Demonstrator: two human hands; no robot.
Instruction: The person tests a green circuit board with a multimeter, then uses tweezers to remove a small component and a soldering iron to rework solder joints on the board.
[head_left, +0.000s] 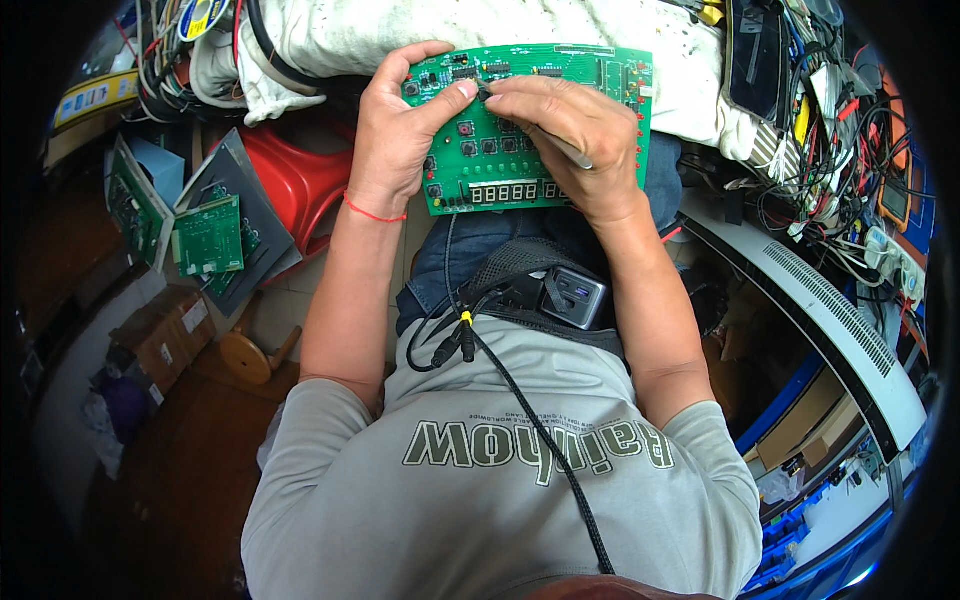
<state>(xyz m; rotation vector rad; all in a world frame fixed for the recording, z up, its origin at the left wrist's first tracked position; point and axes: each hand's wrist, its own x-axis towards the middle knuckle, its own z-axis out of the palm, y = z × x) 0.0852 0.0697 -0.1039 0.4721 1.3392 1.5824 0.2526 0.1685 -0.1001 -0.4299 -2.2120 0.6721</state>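
A green circuit board (520, 160) is held up in front of me, its component side facing me, with rows of black push buttons, chips along the far edge and a row of digit displays along the near edge. My left hand (395, 125) grips the board's left side, fingers at the far left corner and thumb on its face beside a black chip (465, 73). Above the board, my right hand (575, 130) pinches a slim silver tool that looks like tweezers (568, 148). Its working end is by my left thumb tip, mostly covered by my fingers.
A white cloth-covered surface (400, 30) lies beyond the board. Tangled cables (830, 130) crowd the right. At left are a red plastic stool (300, 180), other green boards (208, 238) and a cardboard box (165, 335). A cable (520, 400) runs down my shirt.
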